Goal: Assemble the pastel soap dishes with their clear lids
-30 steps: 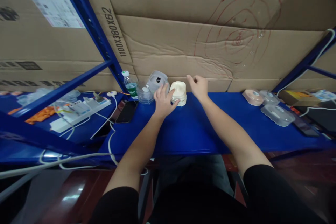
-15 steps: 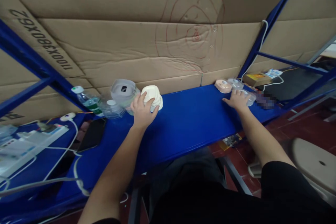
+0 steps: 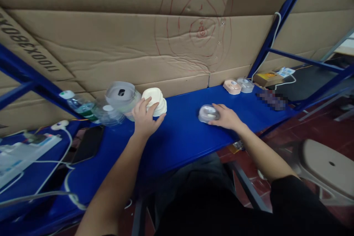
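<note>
My left hand (image 3: 144, 118) rests against the near left side of a stack of cream square lids or dishes (image 3: 153, 96). Its fingers are spread, with the index and middle fingertips at the upper edge and the thumb low in front. The upper pieces sit askew on the lower ones. To the right, my right hand (image 3: 228, 118) grips a clear plastic container (image 3: 206, 113) at its right side, thumb in front and fingers behind. The container is at or just above the blue tabletop (image 3: 182, 140); which, I cannot tell.
Left of the stack stand a grey lidded container (image 3: 123, 97), clear plastic cups (image 3: 110, 116) and a water bottle (image 3: 80, 107). A phone (image 3: 87, 144) and power strip (image 3: 27, 158) lie farther left. A pink container (image 3: 232, 86) and another clear one (image 3: 245, 85) sit back right.
My right hand reached far right to a clear container, took hold of it and brought it leftward across the table. My left hand moved onto the cream stack and stays there. The view turned right.
</note>
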Available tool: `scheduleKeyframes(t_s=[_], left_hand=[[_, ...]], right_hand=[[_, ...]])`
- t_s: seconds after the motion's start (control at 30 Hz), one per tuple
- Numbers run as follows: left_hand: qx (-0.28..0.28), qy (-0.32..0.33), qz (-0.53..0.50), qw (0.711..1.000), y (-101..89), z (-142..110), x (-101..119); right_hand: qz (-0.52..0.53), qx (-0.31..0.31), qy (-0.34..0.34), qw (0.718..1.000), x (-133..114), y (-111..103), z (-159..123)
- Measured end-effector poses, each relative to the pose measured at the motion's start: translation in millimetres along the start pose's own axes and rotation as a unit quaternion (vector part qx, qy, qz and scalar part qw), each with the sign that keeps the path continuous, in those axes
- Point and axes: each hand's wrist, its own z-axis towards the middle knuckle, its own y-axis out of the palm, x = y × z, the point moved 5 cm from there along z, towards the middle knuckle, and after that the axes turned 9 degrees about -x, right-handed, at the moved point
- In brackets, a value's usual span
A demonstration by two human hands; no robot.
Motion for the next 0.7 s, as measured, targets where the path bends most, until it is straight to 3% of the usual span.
scheduleKeyframes(t_s=[0.07, 0.17, 0.3, 0.37, 0.43, 0.53, 0.7], left_hand=[[-0.013, 0.034, -0.004, 0.999, 6.2, -0.8, 8.7], [-0.041, 0.059, -0.003, 0.997, 14.0, -2.3, 19.0], [-0.051, 0.046, 0.010, 0.998, 12.9, -3.4, 15.1], [-0.026, 0.044, 0.016, 0.999, 6.4, -4.9, 10.3], [-0.019, 0.052, 0.022, 0.998, 0.3, -6.7, 9.5], [-0.075, 0.108, 0.027, 0.991, -3.0, -7.8, 22.8], [-0.155, 0.236, 0.007, 0.959, -2.1, -7.7, 55.9]], right_hand=[[0.007, -0.018, -0.076, 0.997, -36.9, 6.2, 16.6], [0.003, -0.027, -0.123, 0.992, -83.4, 4.2, 47.5], [0.114, 0.005, -0.228, 0.967, -125.8, -23.8, 78.2], [0.223, -0.024, -0.298, 0.928, -135.6, -34.5, 86.3], [0.337, -0.129, -0.327, 0.873, -137.3, -31.2, 91.3], [0.444, -0.293, -0.297, 0.793, -129.7, -8.7, 91.1], [0.507, -0.406, -0.259, 0.715, -116.5, 20.3, 84.7]])
